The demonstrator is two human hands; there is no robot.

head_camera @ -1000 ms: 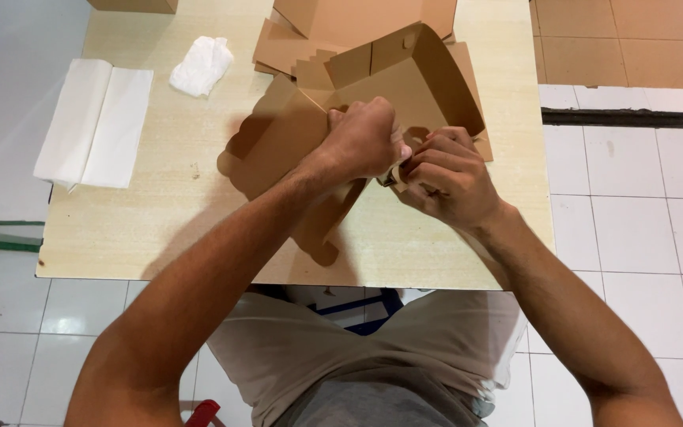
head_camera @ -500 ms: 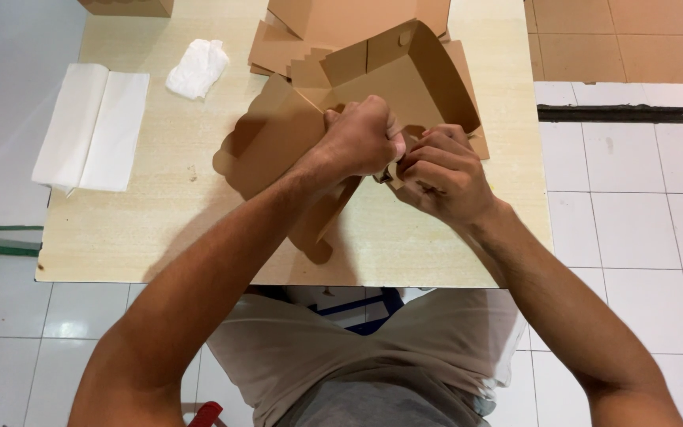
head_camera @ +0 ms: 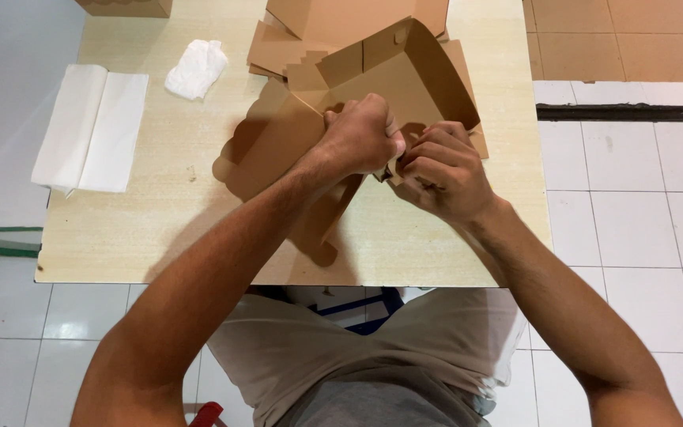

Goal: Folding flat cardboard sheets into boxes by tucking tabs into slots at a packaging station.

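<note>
Both hands are clenched on one near corner of a half-folded brown cardboard box [head_camera: 389,83]: the left hand [head_camera: 361,134] is curled into a tight fist around a flap, and the right hand [head_camera: 440,170] pinches the neighbouring edge of the card, its knuckles bent and pressed against the left. Just where the fingertips meet is hidden behind the knuckles.

The box stands about mid-table, a little to the right, its matte kraft walls raised and angled, with a smooth rounded flap [head_camera: 274,142] spreading flat to the left and casting a soft shadow on the wood.

It all rests on a pale wood-grain laminate table [head_camera: 160,229], rectangular, above glossy white floor tiles [head_camera: 650,205].

At the left side of the table lies a folded stack of white paper sheets [head_camera: 88,130], smooth and flat. Beyond it sits a crumpled white tissue [head_camera: 197,69], soft and lumpy.

At the far edge lie more flat brown cardboard blanks [head_camera: 341,20], overlapping, with notched edges, just behind the box.
</note>
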